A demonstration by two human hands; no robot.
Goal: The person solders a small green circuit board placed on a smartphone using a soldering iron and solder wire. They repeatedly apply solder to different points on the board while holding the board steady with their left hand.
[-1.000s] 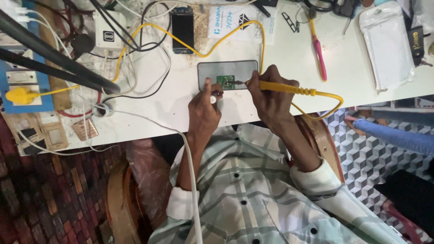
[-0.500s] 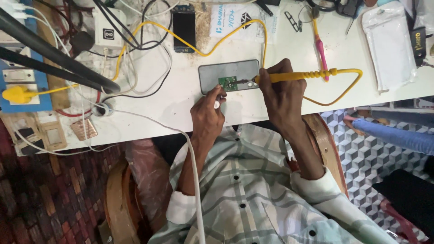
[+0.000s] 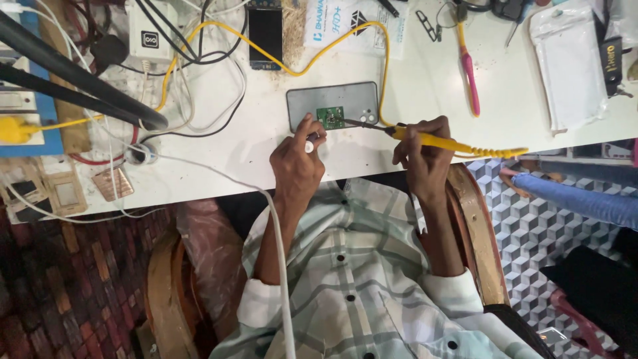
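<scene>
Two hands (image 3: 299, 159) over table edge (image 3: 372, 169)

A white table (image 3: 399, 143) carries a grey phone (image 3: 332, 106) near its front edge, with a small green circuit board (image 3: 330, 118) on it. Toward the far edge lie a black phone (image 3: 265, 33), a pink-handled tool (image 3: 469, 73), a clear plastic pouch (image 3: 568, 63) and tangled cables (image 3: 199, 80).
</scene>
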